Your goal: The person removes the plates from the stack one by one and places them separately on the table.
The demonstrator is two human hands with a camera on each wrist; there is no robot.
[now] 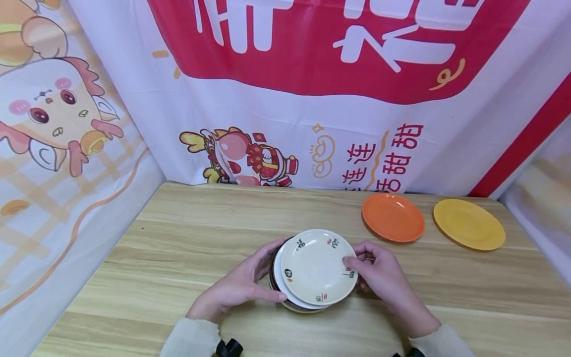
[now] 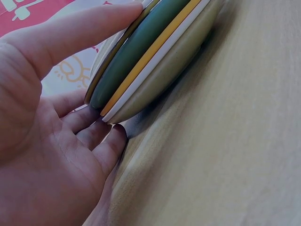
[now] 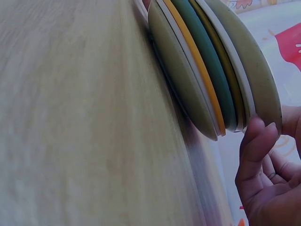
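Note:
In the middle of the table is a stack of plates. Its top one, a cream plate [image 1: 317, 265] with small dark characters and red marks, sits shifted to the right over a white plate [image 1: 278, 270]. My right hand [image 1: 379, 271] pinches the cream plate's right rim, thumb on top and fingers beneath. Around the stack's left side, my left hand [image 1: 245, 281] holds the edges between thumb and fingers. The wrist views show the layers below, including a green plate [image 2: 141, 47], a yellow-orange plate [image 3: 202, 66] and an olive-toned bottom plate [image 3: 176, 70].
An orange plate [image 1: 393, 217] lies at the back right of the wooden table [image 1: 178, 238], with a yellow plate [image 1: 469, 224] to its right. Printed cloth [image 1: 276, 104] hangs along the table's back edge, and more cloth stands at the left and right sides.

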